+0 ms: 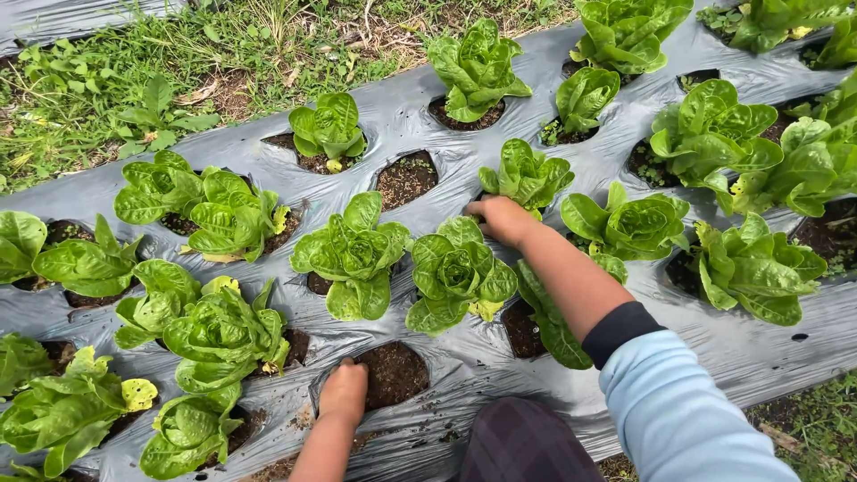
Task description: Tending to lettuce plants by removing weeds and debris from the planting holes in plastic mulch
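Fingers of right hand [502,220] curl into lettuce [527,176] base.

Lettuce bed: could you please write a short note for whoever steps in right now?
Left hand: resting on the near rim of an empty soil hole in the grey plastic sheet; I cannot tell if it grips anything.
Right hand: reaching down among the leaves between two lettuces, at the base of the far lettuce; grip hidden.
Done: most holes hold lettuce.
Left: a second hole farther back also shows bare soil.
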